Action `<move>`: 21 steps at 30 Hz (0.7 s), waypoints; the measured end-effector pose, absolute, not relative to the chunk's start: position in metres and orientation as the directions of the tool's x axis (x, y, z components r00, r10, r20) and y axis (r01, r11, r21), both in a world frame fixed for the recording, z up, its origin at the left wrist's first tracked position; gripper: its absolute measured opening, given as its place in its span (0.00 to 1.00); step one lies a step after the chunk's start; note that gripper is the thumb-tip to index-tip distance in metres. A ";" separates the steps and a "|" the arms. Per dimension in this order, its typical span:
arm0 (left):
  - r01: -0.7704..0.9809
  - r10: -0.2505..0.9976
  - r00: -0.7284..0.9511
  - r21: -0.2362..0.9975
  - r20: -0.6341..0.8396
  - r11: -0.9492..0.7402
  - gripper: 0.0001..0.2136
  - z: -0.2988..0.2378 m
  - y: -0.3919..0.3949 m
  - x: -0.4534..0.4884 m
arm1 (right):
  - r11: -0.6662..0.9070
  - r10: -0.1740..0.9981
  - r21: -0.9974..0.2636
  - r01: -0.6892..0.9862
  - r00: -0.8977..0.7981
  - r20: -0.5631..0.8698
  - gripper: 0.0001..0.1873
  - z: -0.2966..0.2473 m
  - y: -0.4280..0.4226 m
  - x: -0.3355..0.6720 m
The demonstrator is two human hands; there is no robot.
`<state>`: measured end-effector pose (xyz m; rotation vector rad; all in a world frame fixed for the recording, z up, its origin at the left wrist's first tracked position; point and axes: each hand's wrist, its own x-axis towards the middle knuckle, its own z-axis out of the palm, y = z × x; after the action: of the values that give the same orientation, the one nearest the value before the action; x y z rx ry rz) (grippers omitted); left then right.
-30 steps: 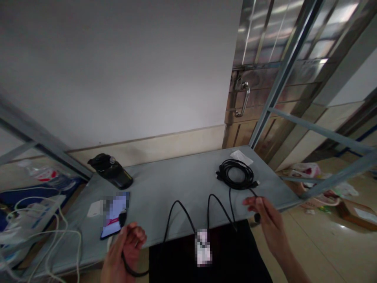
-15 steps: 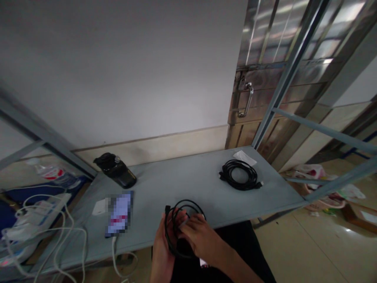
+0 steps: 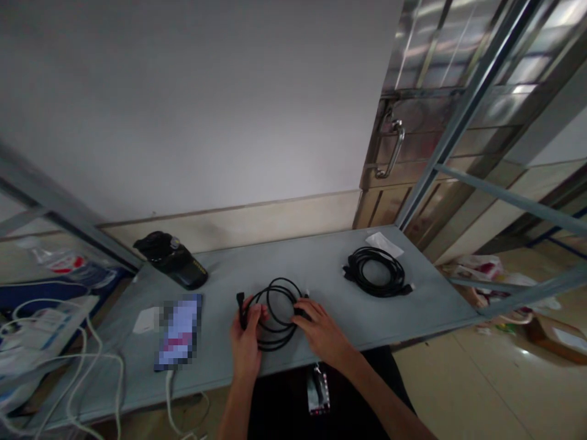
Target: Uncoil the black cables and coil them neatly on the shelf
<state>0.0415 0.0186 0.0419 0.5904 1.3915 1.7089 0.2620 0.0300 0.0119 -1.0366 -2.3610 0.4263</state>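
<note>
Over the flat grey table (image 3: 316,269), holding a thin black cable (image 3: 276,348), no longer strung slack but gathered into loose, seemingly still untidy rings, with left hand (image 3: 246,343) clasping it near a blocky black plug (image 3: 240,298) and right hand (image 3: 321,331) gripping the opposite side.

Cable (image 3: 275,348) black — tabletop (image 3: 312,256) blue-grey — bottle (image 3: 174,264) black, yellow-marked.
</note>
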 end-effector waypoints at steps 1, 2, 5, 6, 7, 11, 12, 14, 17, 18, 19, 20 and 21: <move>-0.229 0.831 -0.548 0.973 -0.098 -0.036 0.37 0.041 0.017 0.042 | 0.659 0.748 -0.473 0.585 -0.579 0.325 0.32 0.012 0.030 0.262; -0.137 0.833 -0.551 0.990 -0.051 -0.030 0.36 0.040 0.016 0.042 | 0.660 0.746 -0.472 0.585 -0.585 0.318 0.32 0.013 0.030 0.262; 0.098 0.839 -0.541 0.995 0.051 0.003 0.33 0.038 0.013 0.043 | 0.664 0.743 -0.467 0.584 -0.587 0.323 0.32 0.015 0.030 0.263; 0.130 0.841 -0.537 0.991 0.065 0.007 0.33 0.037 0.014 0.043 | 0.671 0.736 -0.467 0.576 -0.591 0.330 0.33 0.016 0.030 0.263; 0.140 0.842 -0.534 0.990 0.071 0.005 0.33 0.035 0.014 0.043 | 0.680 0.728 -0.467 0.566 -0.596 0.338 0.33 0.017 0.029 0.263; 0.168 0.835 -0.540 0.986 0.106 -0.016 0.37 0.020 0.017 0.042 | 0.682 0.725 -0.482 0.550 -0.594 0.348 0.36 0.024 0.027 0.264; 0.196 0.831 -0.541 0.980 0.129 -0.025 0.36 0.016 0.017 0.042 | 0.672 0.735 -0.490 0.555 -0.582 0.348 0.37 0.025 0.026 0.264; 0.258 0.821 -0.540 0.965 0.186 -0.049 0.33 0.009 0.017 0.040 | 0.646 0.760 -0.509 0.570 -0.547 0.352 0.36 0.028 0.025 0.263; 0.352 0.797 -0.545 0.934 0.261 -0.065 0.31 0.004 0.017 0.039 | 0.619 0.783 -0.529 0.580 -0.504 0.365 0.30 0.028 0.025 0.261; 0.386 0.792 -0.542 0.920 0.281 -0.063 0.31 0.004 0.017 0.039 | 0.621 0.782 -0.530 0.577 -0.504 0.366 0.30 0.028 0.025 0.261; 0.417 0.791 -0.534 0.907 0.300 -0.062 0.30 0.004 0.017 0.039 | 0.626 0.777 -0.529 0.573 -0.513 0.363 0.34 0.026 0.025 0.261; 0.444 0.791 -0.522 0.893 0.319 -0.067 0.29 0.004 0.017 0.039 | 0.631 0.772 -0.528 0.568 -0.527 0.356 0.39 0.025 0.026 0.261; 0.468 0.793 -0.507 0.881 0.337 -0.075 0.28 0.004 0.017 0.039 | 0.635 0.767 -0.527 0.565 -0.539 0.347 0.44 0.023 0.026 0.261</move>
<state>0.0386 0.0171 0.0044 1.3667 1.9140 1.6091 0.2607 0.0262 0.0235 -1.0382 -2.2997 0.4796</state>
